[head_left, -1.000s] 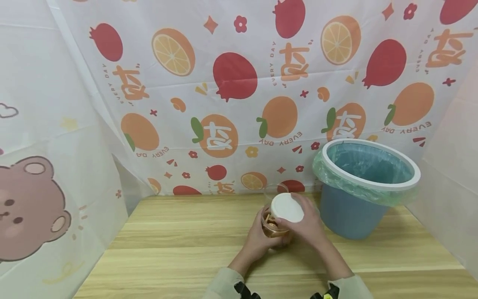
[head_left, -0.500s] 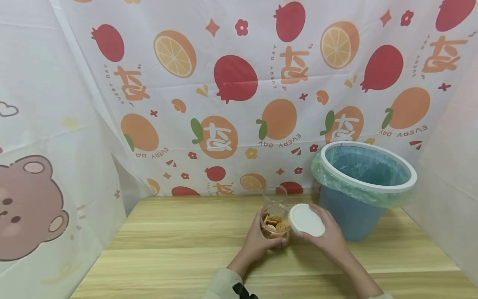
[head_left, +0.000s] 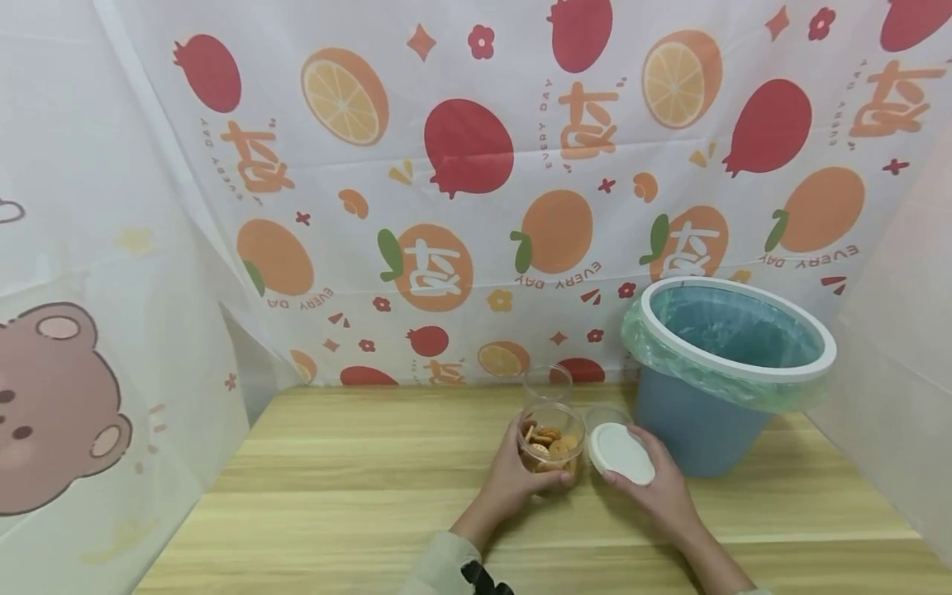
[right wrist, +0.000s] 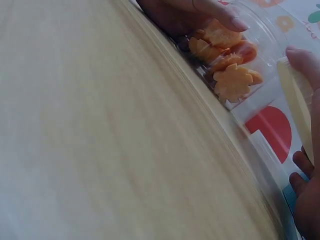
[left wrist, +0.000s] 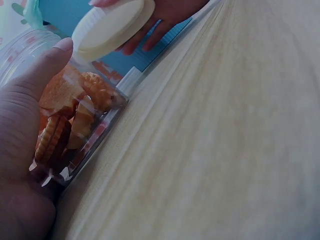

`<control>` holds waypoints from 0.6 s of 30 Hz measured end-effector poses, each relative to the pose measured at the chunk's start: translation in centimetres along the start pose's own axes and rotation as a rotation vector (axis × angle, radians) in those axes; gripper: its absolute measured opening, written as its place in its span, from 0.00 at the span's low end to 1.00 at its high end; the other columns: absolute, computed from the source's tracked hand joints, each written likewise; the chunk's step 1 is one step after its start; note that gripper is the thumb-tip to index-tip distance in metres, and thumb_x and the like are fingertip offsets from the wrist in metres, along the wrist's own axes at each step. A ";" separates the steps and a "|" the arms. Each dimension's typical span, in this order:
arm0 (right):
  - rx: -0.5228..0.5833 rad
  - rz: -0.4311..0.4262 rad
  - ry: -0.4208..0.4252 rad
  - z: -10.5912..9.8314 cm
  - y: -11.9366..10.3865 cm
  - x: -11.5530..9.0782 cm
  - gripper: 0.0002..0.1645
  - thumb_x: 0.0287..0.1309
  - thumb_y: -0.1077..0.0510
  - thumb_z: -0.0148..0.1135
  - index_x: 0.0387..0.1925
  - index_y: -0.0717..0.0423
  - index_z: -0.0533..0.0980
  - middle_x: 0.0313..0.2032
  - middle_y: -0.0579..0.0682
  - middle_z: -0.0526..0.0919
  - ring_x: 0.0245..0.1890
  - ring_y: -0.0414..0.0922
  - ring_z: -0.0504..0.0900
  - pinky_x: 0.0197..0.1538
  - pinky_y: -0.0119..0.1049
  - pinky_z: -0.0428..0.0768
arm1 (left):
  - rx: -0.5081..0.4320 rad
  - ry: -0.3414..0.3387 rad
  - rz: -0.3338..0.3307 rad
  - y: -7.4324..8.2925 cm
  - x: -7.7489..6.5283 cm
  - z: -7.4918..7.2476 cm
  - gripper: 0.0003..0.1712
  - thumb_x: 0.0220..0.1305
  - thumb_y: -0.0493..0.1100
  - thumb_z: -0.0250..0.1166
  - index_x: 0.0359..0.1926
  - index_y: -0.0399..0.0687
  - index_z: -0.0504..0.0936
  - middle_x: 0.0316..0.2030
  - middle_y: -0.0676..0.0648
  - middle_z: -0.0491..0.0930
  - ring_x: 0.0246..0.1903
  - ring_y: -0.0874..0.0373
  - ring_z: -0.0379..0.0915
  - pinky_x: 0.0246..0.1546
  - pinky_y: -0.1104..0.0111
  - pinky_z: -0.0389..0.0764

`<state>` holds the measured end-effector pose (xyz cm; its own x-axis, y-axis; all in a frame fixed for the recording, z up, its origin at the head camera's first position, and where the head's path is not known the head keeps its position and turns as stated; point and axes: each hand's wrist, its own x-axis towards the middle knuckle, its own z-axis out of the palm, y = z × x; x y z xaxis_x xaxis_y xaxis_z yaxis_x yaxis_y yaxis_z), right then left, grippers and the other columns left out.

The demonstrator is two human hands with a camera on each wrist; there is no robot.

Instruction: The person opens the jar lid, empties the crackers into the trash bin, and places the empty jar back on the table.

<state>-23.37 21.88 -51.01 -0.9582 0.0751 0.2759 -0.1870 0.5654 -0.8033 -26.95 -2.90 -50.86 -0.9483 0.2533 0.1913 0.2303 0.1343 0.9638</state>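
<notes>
A clear plastic jar of small orange-brown crackers stands on the table with its mouth uncovered. My left hand grips it from the left, the thumb across its near side, as the left wrist view also shows. To the right of the jar, my right hand holds a white round lid by its edge, tilted and apart from the jar. In the right wrist view the lid appears edge-on between thumb and fingers. Round and scalloped crackers show through the jar wall.
Behind the jar stands another clear container. A further clear round container is partly hidden behind the lid. At the right, a blue bin with a white rim and green liner stands close to my right hand. A printed cloth hangs at the back.
The lid was over the jar's mouth a second ago. My right hand has carried it right and then lower, uncovering the crackers. The left hand keeps its grip on the jar.
</notes>
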 end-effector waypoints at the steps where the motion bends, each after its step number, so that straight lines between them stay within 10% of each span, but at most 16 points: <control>1: -0.013 -0.002 0.001 0.1 0.1 0.0 0.51 0.50 0.47 0.78 0.72 0.53 0.64 0.71 0.62 0.68 0.68 0.61 0.68 0.64 0.61 0.67 | 0.005 0.000 0.000 0.0 0.0 0.0 0.64 0.46 0.48 0.83 0.79 0.60 0.53 0.72 0.38 0.64 0.71 0.46 0.64 0.72 0.53 0.64; 18: -0.209 -0.009 -0.027 0.5 1.3 0.0 0.54 0.44 0.36 0.79 0.67 0.55 0.68 0.64 0.61 0.73 0.62 0.60 0.75 0.59 0.59 0.74 | 0.028 -0.011 -0.010 0.4 -0.2 -0.2 0.64 0.47 0.50 0.83 0.79 0.58 0.52 0.73 0.36 0.63 0.72 0.43 0.63 0.72 0.46 0.64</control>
<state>-23.73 22.19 -52.27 -0.9627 0.0495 0.2660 -0.1489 0.7240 -0.6736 -26.73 -3.08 -50.44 -0.9481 0.2621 0.1799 0.2274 0.1638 0.9599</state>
